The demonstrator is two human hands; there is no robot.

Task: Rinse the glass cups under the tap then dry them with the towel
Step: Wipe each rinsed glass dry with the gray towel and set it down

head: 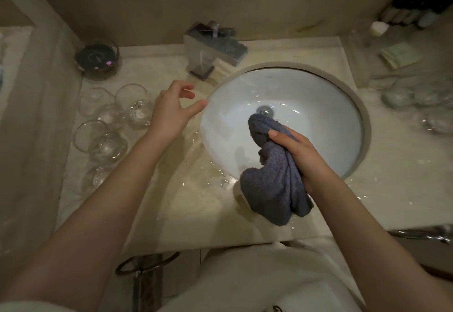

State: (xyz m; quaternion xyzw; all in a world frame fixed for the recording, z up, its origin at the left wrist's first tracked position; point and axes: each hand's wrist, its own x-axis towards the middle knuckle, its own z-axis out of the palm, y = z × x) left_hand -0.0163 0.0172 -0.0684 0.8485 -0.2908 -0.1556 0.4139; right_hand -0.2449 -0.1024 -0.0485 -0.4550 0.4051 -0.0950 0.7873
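Observation:
My right hand [300, 153] grips a bunched grey towel [272, 189] over the front of the white sink [318, 105]; the towel hangs down over the counter edge. My left hand [174, 108] hovers above the counter left of the sink, fingers loosely spread, holding nothing. Several glass cups [110, 125] lie and stand on the counter just left of that hand. More glass cups [416, 105], blurred, sit on the counter right of the sink. The square metal tap [210, 49] stands behind the sink at its left; no water stream is visible.
A dark round dish [98, 59] sits at the back left of the wet beige counter [183, 189]. Small bottles [411, 12] and a folded packet [399, 54] are at the back right. A metal towel ring [147, 262] hangs below the counter front.

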